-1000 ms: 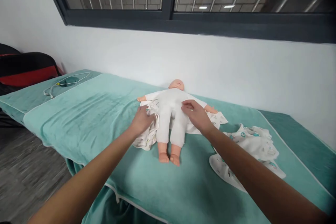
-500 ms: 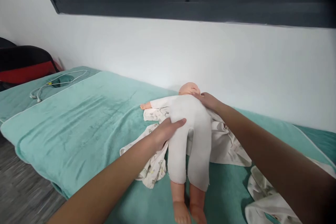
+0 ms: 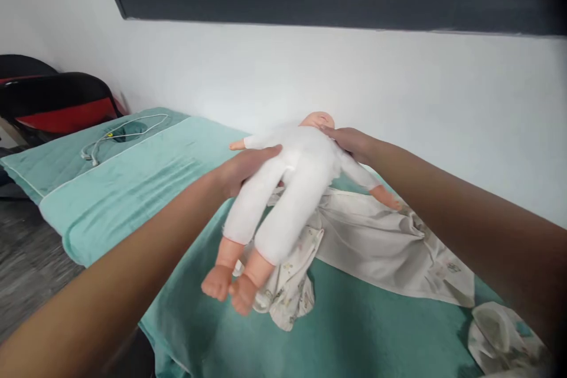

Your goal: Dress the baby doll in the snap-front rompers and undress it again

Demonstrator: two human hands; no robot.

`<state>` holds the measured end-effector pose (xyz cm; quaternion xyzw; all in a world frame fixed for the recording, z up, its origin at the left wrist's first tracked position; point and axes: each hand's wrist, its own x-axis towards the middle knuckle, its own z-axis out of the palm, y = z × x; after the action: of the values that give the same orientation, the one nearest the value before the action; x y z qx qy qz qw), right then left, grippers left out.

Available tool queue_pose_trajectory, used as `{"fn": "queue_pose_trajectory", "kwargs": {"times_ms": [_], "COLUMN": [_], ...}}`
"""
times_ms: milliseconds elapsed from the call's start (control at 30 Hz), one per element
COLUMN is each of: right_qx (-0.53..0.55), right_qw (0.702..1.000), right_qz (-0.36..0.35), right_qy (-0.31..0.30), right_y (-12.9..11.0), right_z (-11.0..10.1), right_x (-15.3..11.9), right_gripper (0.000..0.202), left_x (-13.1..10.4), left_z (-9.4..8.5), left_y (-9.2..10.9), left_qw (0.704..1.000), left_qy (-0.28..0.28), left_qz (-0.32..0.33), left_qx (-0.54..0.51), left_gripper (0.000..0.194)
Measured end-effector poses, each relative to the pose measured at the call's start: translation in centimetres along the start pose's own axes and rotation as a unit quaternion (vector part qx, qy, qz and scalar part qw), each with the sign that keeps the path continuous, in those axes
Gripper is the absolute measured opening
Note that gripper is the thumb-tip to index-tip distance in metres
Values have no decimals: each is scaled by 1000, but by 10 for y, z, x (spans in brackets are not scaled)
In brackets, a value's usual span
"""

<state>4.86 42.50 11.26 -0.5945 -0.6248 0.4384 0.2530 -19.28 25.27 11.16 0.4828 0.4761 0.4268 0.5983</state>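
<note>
A baby doll [image 3: 305,156] with a white cloth body and bare plastic feet is held in both hands, its head toward the wall and its feet toward me. My left hand [image 3: 252,168] grips it at the hip, thumb on top, the other fingers mostly hidden beneath. My right hand [image 3: 349,142] holds it by the shoulder and neck, fingers partly behind it. Beneath the doll lies a printed white baby garment [image 3: 372,224], spread over the green bed cover, one part bunched below the doll's legs.
Another pale printed garment [image 3: 500,331] lies crumpled at the lower right. A white cable [image 3: 128,130] is coiled at the bed's far left. Black and red folding chairs [image 3: 66,106] stand beyond it. The white wall [image 3: 434,94] and dark window frame [image 3: 283,3] bound the back.
The doll has been lifted and turned, its feet swinging left and its right-side arm now showing. More of the garment beneath is uncovered. The view has shifted slightly.
</note>
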Motion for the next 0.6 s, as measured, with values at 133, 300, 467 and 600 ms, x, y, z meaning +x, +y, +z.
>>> {"fn": "queue_pose_trajectory", "kwargs": {"times_ms": [133,300,467,600], "right_qx": [43,41,45,52], "right_qw": [998,998,994,991], "right_qz": [-47,-55,-90,-114], "right_qy": [-16,-5,-31,-42], "right_y": [-18,-27,-28,-17], "right_z": [52,107,143,151], "right_x": [34,73,91,91], "right_gripper": [56,57,55,61], "left_x": [-5,8,15,12], "left_z": [-52,-111,-144,-152], "left_y": [0,-25,-50,-63], "left_qw": [995,995,999,997], "left_qy": [79,73,40,66], "left_qz": [17,-59,-25,-32], "left_qx": [64,-12,-6,4], "left_gripper": [42,45,49,51]}}
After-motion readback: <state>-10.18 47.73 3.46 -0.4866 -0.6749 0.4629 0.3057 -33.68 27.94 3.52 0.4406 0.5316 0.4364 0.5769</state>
